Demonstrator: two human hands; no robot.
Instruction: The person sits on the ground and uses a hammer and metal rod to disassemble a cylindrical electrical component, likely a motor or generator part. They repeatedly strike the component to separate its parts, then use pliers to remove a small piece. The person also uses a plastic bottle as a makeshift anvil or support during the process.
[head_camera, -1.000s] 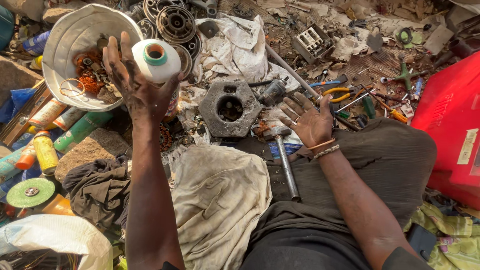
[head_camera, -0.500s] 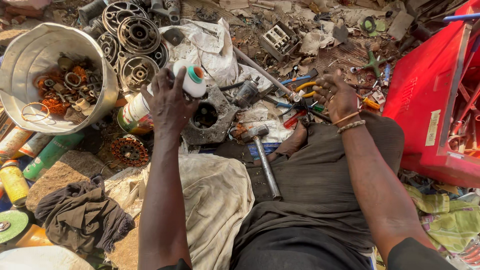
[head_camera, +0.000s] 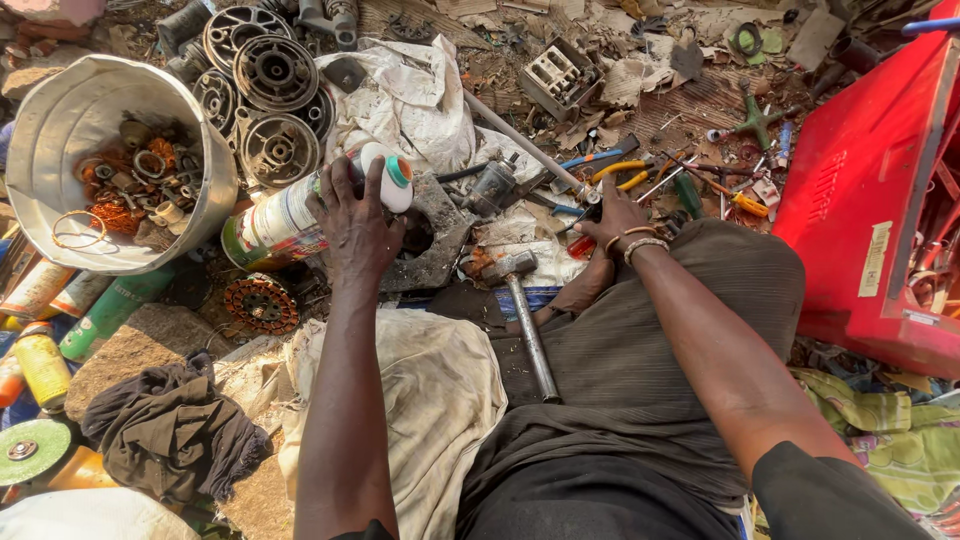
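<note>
Your left hand (head_camera: 355, 225) grips the spray can (head_camera: 300, 210), tipped nozzle-first over the metal block (head_camera: 435, 245). Your right hand (head_camera: 615, 215), fingers curled, reaches among the tools (head_camera: 610, 170). Steady the nozzle before spraying.

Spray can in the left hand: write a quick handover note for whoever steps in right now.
Left hand: closed around a white spray can with a white-and-green cap, held tilted above the grey metal housing.
Right hand: reaching into the loose tools by the yellow-handled pliers; whether its grip is on anything cannot be told.
Hammer lies on the lap cloth, untouched.
Metal bucket of small parts stands at the left, red toolbox at the right.
Done: can is in hand.
Left: the housing sits untouched.
</note>
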